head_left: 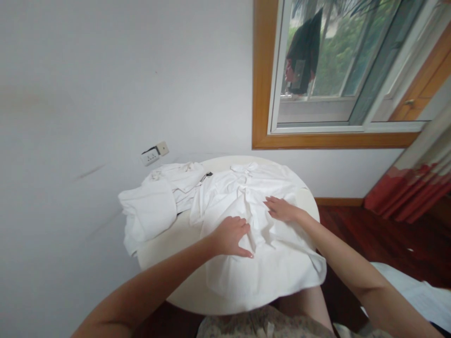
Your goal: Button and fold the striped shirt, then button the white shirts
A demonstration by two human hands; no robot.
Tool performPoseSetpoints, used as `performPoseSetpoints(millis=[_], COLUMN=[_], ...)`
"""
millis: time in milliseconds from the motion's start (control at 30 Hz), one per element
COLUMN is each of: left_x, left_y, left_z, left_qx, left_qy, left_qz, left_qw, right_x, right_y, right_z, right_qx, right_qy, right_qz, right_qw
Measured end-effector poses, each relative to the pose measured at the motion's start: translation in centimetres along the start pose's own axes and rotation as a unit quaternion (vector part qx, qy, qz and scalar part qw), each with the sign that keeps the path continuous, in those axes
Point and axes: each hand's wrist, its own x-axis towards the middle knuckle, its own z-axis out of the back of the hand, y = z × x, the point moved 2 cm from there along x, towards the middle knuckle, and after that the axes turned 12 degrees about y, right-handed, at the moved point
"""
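Observation:
A white garment [243, 277] lies spread and wrinkled over a round white table [158, 253], its lower hem reaching the near edge. My left hand [232, 237] rests on the middle of the cloth, thumb and fingers apart. Farther right, my right hand [280, 209] lies flat on the same garment with its fingers stretched out. Creases run through the fabric between the two hands. Neither hand grips the cloth.
Folded white clothes [151, 211] are piled on the table's left side, partly over its edge. Behind them is a wall socket [150, 157]. A wood-framed window [260, 94] stands beyond, with a red and cream curtain [405, 188] at right. White material [416, 295] lies low at right.

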Motion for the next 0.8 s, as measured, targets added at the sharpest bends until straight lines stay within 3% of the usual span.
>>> performPoseSetpoints(millis=[133,300,433,533,633,733,800], left_x=[-0.2,0.3,0.5,-0.2,-1.4,-2.3,-2.5], left_y=[-1.5,-1.8,-2.1,-2.2,-2.0,-2.3,-2.9], left_z=[-0.3,-1.7,-2.9,-1.1,2.9,5.8,5.9], left_qx=[0.035,0.048,0.042,-0.007,-0.126,-0.264,-0.321], left_qy=[-0.001,0.050,0.070,0.046,0.029,0.064,0.129], left_qz=[0.004,0.035,-0.020,-0.073,-0.138,-0.204,-0.256], left_qw=[0.999,0.997,0.996,0.996,0.982,0.940,0.903], right_x=[-0.8,-1.5,-2.0,-2.9,-4.3,-6.0,-7.0], right_y=[-0.4,-1.7,-2.7,-2.9,-2.6,-2.4,-2.2], right_z=[0.4,0.5,0.2,0.6,2.1,3.9,4.6], right_qx=[0.023,0.075,0.164,0.244,0.332,0.358,0.340], right_qy=[0.041,0.014,-0.025,-0.046,-0.067,-0.055,0.006], right_qz=[0.012,0.050,0.095,0.115,0.113,0.112,0.125], right_qw=[0.999,0.996,0.981,0.962,0.934,0.925,0.932])
